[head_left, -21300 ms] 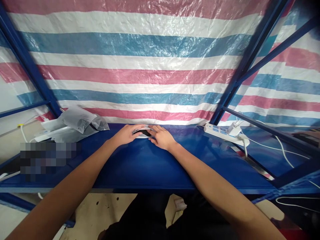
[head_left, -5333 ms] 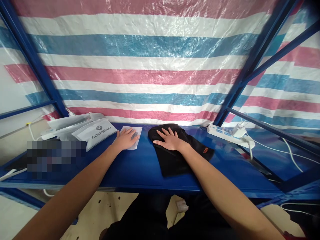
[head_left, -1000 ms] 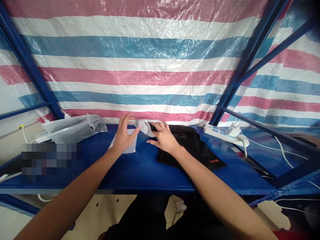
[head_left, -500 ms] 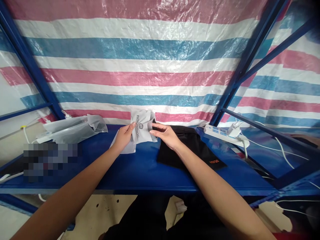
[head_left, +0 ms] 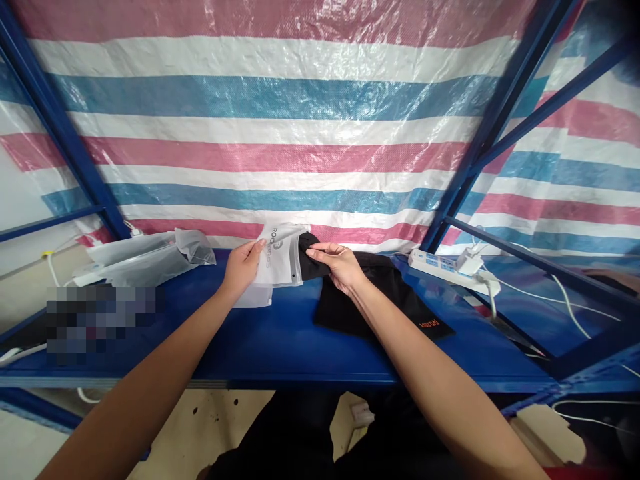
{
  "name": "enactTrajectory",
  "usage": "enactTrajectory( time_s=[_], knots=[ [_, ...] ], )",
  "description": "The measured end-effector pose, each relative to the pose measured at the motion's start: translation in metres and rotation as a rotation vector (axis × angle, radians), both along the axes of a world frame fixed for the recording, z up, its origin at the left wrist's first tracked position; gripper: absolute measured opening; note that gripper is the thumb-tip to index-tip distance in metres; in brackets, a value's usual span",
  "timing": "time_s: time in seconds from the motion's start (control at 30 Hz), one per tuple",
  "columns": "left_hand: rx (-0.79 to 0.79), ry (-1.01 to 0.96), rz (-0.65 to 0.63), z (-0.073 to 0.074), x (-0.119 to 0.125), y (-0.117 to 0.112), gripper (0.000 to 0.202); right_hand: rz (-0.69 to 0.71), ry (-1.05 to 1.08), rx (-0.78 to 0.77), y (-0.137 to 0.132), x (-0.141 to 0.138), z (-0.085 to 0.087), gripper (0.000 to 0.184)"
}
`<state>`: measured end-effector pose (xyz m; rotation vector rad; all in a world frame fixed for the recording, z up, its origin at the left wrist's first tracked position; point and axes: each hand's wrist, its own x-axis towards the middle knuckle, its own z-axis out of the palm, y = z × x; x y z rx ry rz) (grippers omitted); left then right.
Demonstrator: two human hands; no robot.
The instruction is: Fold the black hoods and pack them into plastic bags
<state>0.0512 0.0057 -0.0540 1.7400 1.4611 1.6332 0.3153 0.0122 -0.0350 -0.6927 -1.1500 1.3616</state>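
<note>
My left hand (head_left: 244, 265) is closed on the left part of a whitish translucent plastic zip bag (head_left: 281, 259) with grey lettering, held just above the table. From the bag's right-hand opening sticks out a black folded item (head_left: 314, 257), apparently fabric; its exact kind is unclear. Thumb and fingers of my right hand (head_left: 340, 267) pinch the part that is out. Another pale plastic bag (head_left: 253, 297) lies flat beneath my left hand. Under and behind my right wrist rests a black cloth piece (head_left: 385, 300) with small orange lettering at its corner.
Several clear plastic bags (head_left: 155, 257) lie at the table's left rear, beyond a pixelated patch. A white power strip (head_left: 435, 261) with plugs and cables sits at the right rear. Blue metal posts (head_left: 453, 180) frame the blue table (head_left: 280, 347), and a striped tarp (head_left: 275, 157) hangs behind.
My right hand, earlier at the bag's mouth, now pinches the black item, which has come partly out to the right. The bag looks flatter and has shifted slightly left.
</note>
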Motion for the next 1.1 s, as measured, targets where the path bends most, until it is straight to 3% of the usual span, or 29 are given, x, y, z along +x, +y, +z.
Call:
enactTrajectory(
  time_s=[0.27,0.43,0.6,0.67,0.8,0.9,1.0,1.1],
  knots=[
    [-0.003,0.051,0.021,0.01,-0.007,0.0,0.052,0.034,0.035,-0.02,-0.001,0.008,0.009,0.041],
    [0.028,-0.061,0.159,0.001,-0.035,0.01,0.051,-0.128,0.117,0.022,0.016,0.034,0.012,0.036],
    [-0.161,-0.241,0.021,-0.006,-0.063,0.015,0.059,-0.226,0.158,-0.086,0.033,0.072,0.015,0.028],
    [-0.294,-0.163,0.01,-0.008,-0.071,0.017,0.071,-0.202,0.174,-0.114,0.034,0.078,0.014,0.031],
    [-0.413,0.215,0.119,-0.012,-0.086,0.021,0.093,-0.117,0.188,-0.123,0.032,0.082,0.012,0.042],
    [-0.433,0.453,0.164,-0.016,-0.093,0.024,0.085,-0.038,0.167,-0.134,0.03,0.087,0.016,0.038],
    [-0.347,0.653,0.269,-0.022,-0.09,0.024,0.066,0.057,0.047,-0.163,0.026,0.099,0.021,0.036],
    [-0.167,0.772,0.255,-0.029,-0.077,0.024,0.061,-0.038,-0.111,-0.156,0.023,0.115,0.021,0.034]
  ],
)
